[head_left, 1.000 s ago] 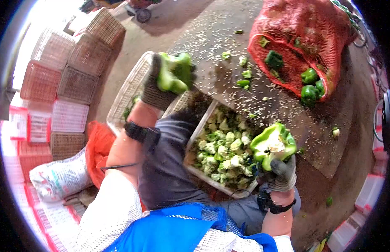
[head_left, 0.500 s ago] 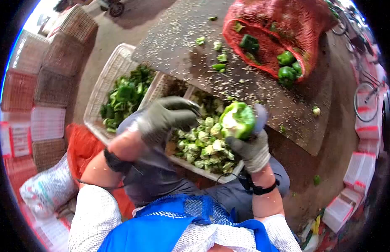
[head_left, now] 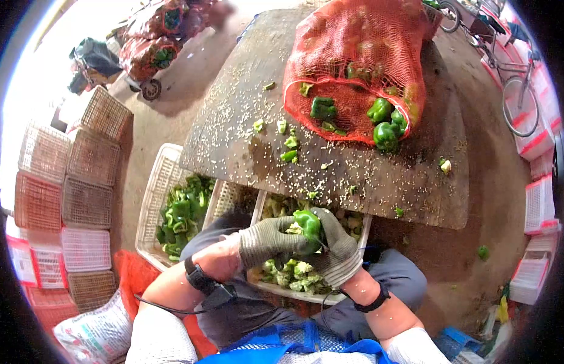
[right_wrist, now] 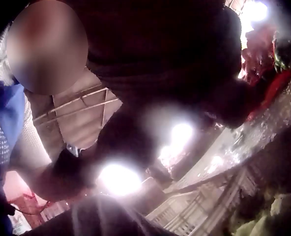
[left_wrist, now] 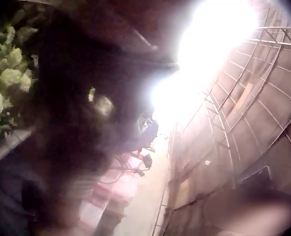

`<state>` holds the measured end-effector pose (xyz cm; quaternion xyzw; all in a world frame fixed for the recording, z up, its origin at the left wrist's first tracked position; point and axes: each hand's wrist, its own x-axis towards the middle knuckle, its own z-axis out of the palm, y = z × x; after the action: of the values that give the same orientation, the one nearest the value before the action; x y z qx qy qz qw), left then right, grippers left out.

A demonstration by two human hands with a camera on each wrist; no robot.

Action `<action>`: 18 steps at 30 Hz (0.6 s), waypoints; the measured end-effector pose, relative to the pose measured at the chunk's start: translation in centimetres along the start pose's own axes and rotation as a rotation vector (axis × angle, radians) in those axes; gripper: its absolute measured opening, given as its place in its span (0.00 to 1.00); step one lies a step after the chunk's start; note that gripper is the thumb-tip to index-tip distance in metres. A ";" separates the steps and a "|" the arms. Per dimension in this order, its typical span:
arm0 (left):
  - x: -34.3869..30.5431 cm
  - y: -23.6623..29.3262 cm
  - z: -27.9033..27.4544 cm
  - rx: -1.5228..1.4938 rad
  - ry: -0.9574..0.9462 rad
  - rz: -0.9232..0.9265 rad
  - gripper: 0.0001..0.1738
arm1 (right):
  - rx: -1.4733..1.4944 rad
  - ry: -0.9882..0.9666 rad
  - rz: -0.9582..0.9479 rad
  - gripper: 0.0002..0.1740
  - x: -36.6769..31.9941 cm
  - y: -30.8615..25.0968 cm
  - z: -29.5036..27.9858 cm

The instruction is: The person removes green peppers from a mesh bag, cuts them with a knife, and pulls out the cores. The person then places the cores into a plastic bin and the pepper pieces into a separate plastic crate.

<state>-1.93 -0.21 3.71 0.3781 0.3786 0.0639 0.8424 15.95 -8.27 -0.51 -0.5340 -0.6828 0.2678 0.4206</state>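
Low over a white crate [head_left: 306, 297] of pale pepper cores [head_left: 292, 278], both gloved hands meet around a green bell pepper [head_left: 308, 225]. My left hand [head_left: 270, 241] grips it from the left, with the thumb and fingers along its near side. From the right, my right hand [head_left: 339, 250] wraps it, fingers curled over the far side. Pale flesh or core shows at the pepper's left edge, between the hands. Both wrist views are dark and blurred around the hands, and the pepper is hidden there.
A crate [head_left: 147, 209] of green pepper pieces [head_left: 183, 212] stands at the left. Beyond lies a board [head_left: 233, 133] strewn with seeds and scraps. A red mesh sack [head_left: 361, 48] on it spills whole peppers [head_left: 386, 134]. Stacked crates [head_left: 39, 203] line the far left.
The left hand let go of green pepper pieces over the left crate, then came right to the pepper in the right hand. Both hands now hold it, and the view has shifted.
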 end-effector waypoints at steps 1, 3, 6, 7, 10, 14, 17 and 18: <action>0.3 -0.5 -0.4 -0.028 -0.036 -0.009 0.27 | 0.125 -0.005 0.059 0.44 -0.2 0.3 0.1; 0.7 -0.1 -0.5 -0.067 -0.119 0.023 0.30 | 0.244 0.039 0.057 0.45 0.2 0.1 0.1; 1.6 1.3 -0.7 0.107 -0.171 0.077 0.33 | 0.340 0.038 0.109 0.52 0.7 -1.1 -1.0; 1.9 0.9 -0.7 0.120 -0.197 0.111 0.33 | 0.412 0.007 0.189 0.53 0.5 -0.5 -1.1; 2.8 -1.1 -0.8 0.157 -0.256 0.232 0.34 | 0.348 -0.033 0.250 0.59 0.3 0.2 -2.4; 3.0 -1.8 -0.6 0.200 -0.295 0.161 0.39 | 0.211 -0.042 0.277 0.56 0.5 -1.4 -3.2; 3.1 -2.6 0.3 0.473 -0.214 0.369 0.41 | 0.245 -0.043 0.308 0.55 0.5 -0.7 -2.9; 3.3 -3.1 0.9 0.461 -0.181 0.393 0.39 | 0.189 -0.056 0.312 0.55 0.4 -0.2 -2.8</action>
<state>0.48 -1.66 0.01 0.6290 0.2262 0.1038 0.7365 18.22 -8.14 1.13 -0.5838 -0.5750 0.4075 0.4032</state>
